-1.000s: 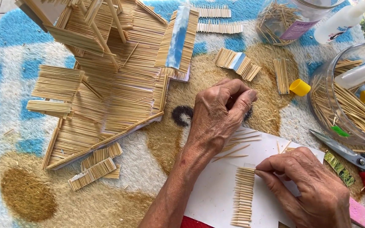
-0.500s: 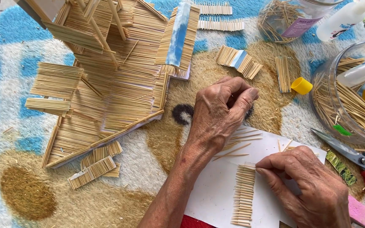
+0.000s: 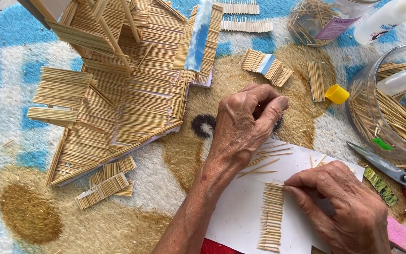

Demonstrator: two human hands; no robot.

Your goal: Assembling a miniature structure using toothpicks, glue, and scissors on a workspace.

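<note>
Head-camera view: a row of toothpicks [image 3: 271,217] is lying side by side on a white sheet of paper [image 3: 240,207], where the right hand [image 3: 346,211] is pressing its fingertips against the row's upper end, fingers drawn close together. Just above, the left hand [image 3: 245,124] is hovering with thumb and fingers pinched narrow, though what they are gripping cannot be made out. Loose toothpicks [image 3: 264,157] are lying beneath it. Red-handled scissors [image 3: 400,183] are resting to the right, near a clear jar of toothpicks [image 3: 391,117] and a yellow cap [image 3: 337,94]. A toothpick model house [image 3: 118,84] is standing at upper left on the patterned rug [image 3: 24,216].
</note>
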